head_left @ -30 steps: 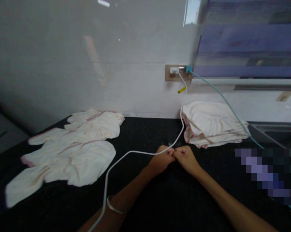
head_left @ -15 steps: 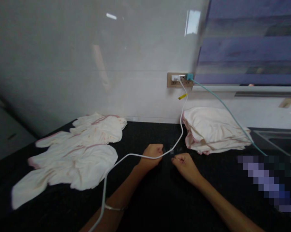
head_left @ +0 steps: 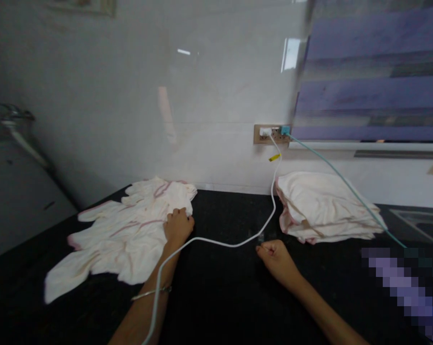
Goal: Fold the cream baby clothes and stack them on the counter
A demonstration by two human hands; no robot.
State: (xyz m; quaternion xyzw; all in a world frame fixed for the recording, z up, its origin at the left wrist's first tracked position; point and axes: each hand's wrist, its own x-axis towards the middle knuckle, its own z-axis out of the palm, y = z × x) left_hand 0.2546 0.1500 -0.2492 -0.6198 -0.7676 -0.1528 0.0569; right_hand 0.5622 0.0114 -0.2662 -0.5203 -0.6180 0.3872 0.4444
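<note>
- On the dark surface [head_left: 219, 297], toward its left side, lies a loose heap of cream cloths with pink edging [head_left: 122, 239], spread flat and crumpled, running from the near left up toward the wall.
- The left hand [head_left: 178, 227] rests on the right edge of that heap, fingers curled down into the fabric; it looks to be gripping a fold, though how firmly cannot be told.
- The right hand [head_left: 275, 258] sits well apart from the left, low on the surface near the middle, closed into a loose fist; whether it pinches anything small cannot be told.
- The heap lies to the left of both hands, so the left hand is the nearer one and is already touching it, while the right hand is across the surface from it.
- A white cable [head_left: 223, 242] runs down from the wall socket [head_left: 270, 134], sags across the surface between the two hands, and passes over the left forearm near a thin bangle [head_left: 149, 293].
- A folded stack of cream cloths [head_left: 324, 208] sits to the right by the wall, behind the right hand and not touching it.
- A teal cable [head_left: 331, 167] drops from the same socket over that stack.
</note>
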